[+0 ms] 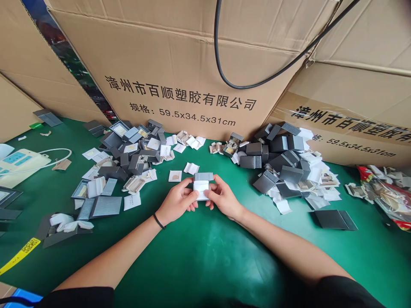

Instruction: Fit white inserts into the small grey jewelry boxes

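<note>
A small grey hinged box [202, 185] with a white lining sits open between my two hands over the green table [205, 248]. My left hand [177, 201] grips its left side, thumb on the white insert. My right hand [223, 197] pinches its right side. A black band circles my left wrist. To the left lies a heap of grey boxes, lids and white inserts [128, 158]. Another heap of closed grey boxes and white papers [282, 167] lies to the right.
Large cardboard cartons [180, 72] wall the back of the table, with a black cable [224, 77] hanging over them. A white power strip [19, 162] lies far left. A flat grey box [334, 219] and a bag of pieces [385, 194] lie right.
</note>
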`<move>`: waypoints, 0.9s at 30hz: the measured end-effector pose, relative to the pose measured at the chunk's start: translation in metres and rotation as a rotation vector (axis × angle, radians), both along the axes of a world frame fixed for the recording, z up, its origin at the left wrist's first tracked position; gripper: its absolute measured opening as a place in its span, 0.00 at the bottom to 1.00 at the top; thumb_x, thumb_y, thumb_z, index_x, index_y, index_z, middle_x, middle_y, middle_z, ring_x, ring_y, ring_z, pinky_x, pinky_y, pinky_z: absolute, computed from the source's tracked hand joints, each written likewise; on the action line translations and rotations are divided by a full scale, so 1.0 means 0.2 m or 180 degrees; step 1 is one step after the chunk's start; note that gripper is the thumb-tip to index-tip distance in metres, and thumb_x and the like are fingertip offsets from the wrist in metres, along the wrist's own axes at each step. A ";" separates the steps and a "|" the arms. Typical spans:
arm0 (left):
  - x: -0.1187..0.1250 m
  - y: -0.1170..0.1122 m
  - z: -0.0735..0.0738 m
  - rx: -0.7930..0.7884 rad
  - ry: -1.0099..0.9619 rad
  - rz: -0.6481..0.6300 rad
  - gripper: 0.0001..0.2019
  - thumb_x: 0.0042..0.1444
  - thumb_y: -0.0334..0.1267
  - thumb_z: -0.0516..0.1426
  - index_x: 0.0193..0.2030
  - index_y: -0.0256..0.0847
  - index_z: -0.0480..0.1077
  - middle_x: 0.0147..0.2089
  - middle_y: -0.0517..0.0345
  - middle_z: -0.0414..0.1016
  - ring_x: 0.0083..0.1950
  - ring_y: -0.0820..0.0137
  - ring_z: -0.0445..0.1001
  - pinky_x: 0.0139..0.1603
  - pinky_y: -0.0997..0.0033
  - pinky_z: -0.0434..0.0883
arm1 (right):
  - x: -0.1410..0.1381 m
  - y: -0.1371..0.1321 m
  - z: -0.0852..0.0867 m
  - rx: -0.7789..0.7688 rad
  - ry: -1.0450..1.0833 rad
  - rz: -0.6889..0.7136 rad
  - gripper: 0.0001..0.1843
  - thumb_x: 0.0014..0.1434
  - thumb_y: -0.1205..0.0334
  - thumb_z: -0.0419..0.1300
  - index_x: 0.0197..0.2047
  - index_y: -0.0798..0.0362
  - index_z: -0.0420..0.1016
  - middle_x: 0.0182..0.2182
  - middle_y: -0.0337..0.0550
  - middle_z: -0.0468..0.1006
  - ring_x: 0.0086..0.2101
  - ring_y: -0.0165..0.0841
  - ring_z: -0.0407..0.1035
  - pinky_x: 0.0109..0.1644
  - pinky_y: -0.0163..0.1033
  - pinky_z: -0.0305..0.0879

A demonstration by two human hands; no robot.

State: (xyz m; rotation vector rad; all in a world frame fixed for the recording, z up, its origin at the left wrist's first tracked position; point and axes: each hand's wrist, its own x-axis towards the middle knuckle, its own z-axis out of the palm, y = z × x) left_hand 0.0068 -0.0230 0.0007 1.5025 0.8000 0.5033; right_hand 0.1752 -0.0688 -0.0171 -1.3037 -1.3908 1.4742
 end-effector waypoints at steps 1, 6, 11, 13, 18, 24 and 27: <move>0.00 0.00 0.00 0.0015 0.0030 -0.0013 0.25 0.57 0.47 0.53 0.55 0.31 0.55 0.24 0.56 0.69 0.23 0.73 0.67 0.23 0.75 0.67 | 0.00 0.00 0.00 -0.0022 -0.0019 0.0004 0.42 0.52 0.36 0.46 0.54 0.62 0.39 0.29 0.37 0.59 0.25 0.12 0.56 0.24 0.20 0.58; 0.00 0.01 0.01 0.0003 0.0099 -0.0015 0.26 0.57 0.47 0.52 0.55 0.30 0.55 0.24 0.55 0.69 0.22 0.73 0.68 0.23 0.75 0.67 | 0.00 0.00 0.00 -0.0081 -0.0020 0.0015 0.43 0.51 0.35 0.46 0.55 0.61 0.39 0.29 0.37 0.60 0.25 0.13 0.57 0.26 0.23 0.60; -0.01 0.01 0.01 -0.0108 -0.0016 0.0061 0.27 0.55 0.48 0.53 0.54 0.27 0.55 0.21 0.58 0.66 0.19 0.75 0.63 0.19 0.78 0.62 | 0.02 0.00 0.01 -0.0353 0.0139 0.0152 0.46 0.49 0.29 0.42 0.56 0.60 0.38 0.25 0.36 0.58 0.23 0.18 0.57 0.25 0.26 0.59; -0.01 0.01 0.02 -0.0218 -0.0047 0.0061 0.28 0.54 0.48 0.54 0.53 0.27 0.56 0.20 0.60 0.65 0.18 0.76 0.62 0.18 0.79 0.59 | 0.02 0.00 0.01 -0.0445 0.0120 0.0084 0.48 0.48 0.26 0.40 0.55 0.61 0.39 0.26 0.37 0.59 0.22 0.19 0.56 0.22 0.26 0.55; -0.02 0.02 0.04 -0.0363 0.0037 -0.0045 0.29 0.53 0.49 0.55 0.53 0.27 0.55 0.19 0.60 0.64 0.18 0.76 0.62 0.18 0.79 0.58 | 0.00 -0.01 0.02 -0.0178 -0.0056 -0.0354 0.48 0.46 0.26 0.43 0.52 0.62 0.44 0.29 0.37 0.59 0.19 0.15 0.53 0.18 0.22 0.48; -0.02 0.02 0.04 -0.0300 0.0044 -0.0189 0.28 0.54 0.51 0.54 0.51 0.29 0.56 0.20 0.60 0.65 0.19 0.76 0.63 0.19 0.79 0.61 | 0.00 -0.01 0.02 0.0005 -0.0059 -0.0372 0.45 0.50 0.30 0.44 0.53 0.64 0.46 0.24 0.34 0.56 0.18 0.11 0.48 0.19 0.19 0.46; -0.02 0.02 0.03 -0.0141 0.0040 -0.0240 0.26 0.58 0.54 0.49 0.50 0.28 0.57 0.23 0.54 0.68 0.21 0.72 0.68 0.22 0.76 0.65 | 0.00 -0.01 0.02 -0.0043 -0.0088 -0.0235 0.43 0.52 0.32 0.44 0.51 0.67 0.49 0.21 0.35 0.54 0.19 0.09 0.48 0.21 0.16 0.48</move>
